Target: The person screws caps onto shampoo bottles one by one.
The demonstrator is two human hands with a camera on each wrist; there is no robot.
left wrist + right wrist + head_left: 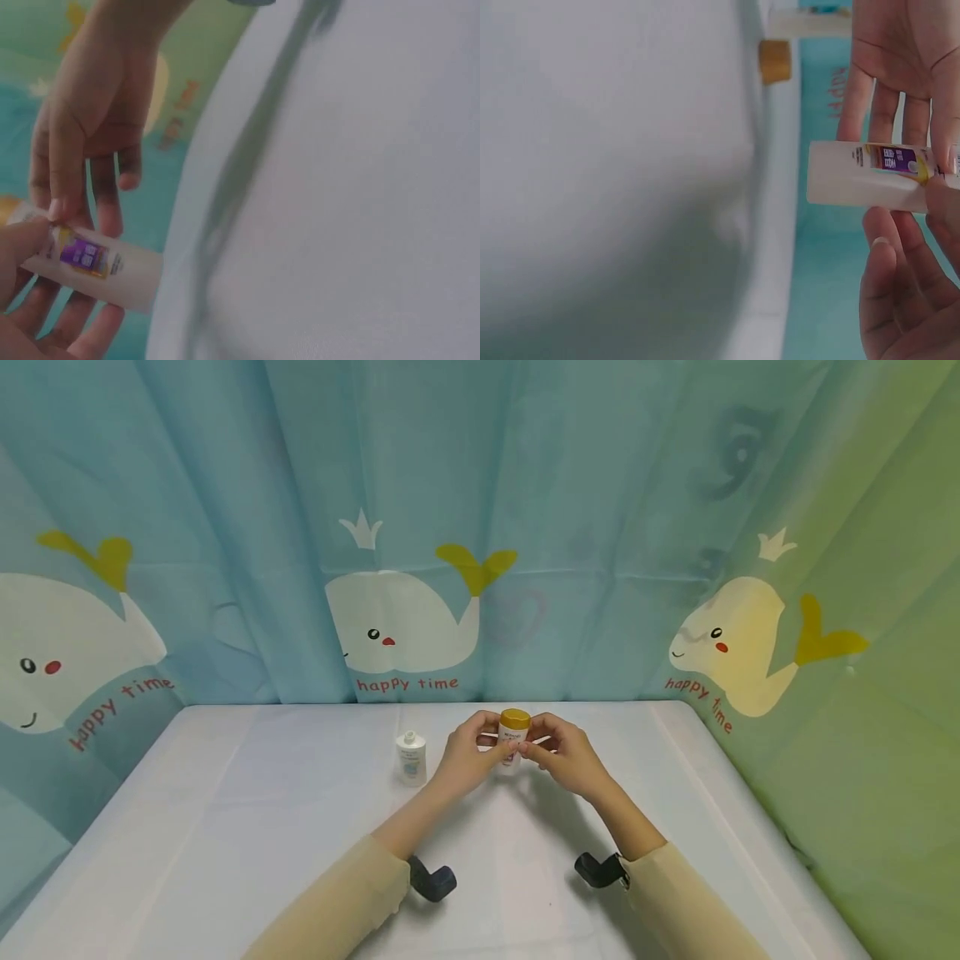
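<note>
A small whitish bottle (510, 739) with a gold cap (515, 719) is held upright between both hands, a little above the white table. My left hand (467, 753) grips it from the left, thumb across the front. From the right, my right hand (567, 755) pinches it with thumb and fingers. Purple and yellow print (895, 159) shows on its label in the right wrist view. Left of the hands stands a second white bottle (412, 762), uncapped, its narrow neck showing. A loose gold cap (774, 61) sits on the table near that bottle, hidden in the head view.
The white table (225, 827) reaches back to a blue curtain (585, 610) with whale prints. A green curtain (885, 760) hangs along the right side. Black curved pieces (432, 881) stick out by both sleeves.
</note>
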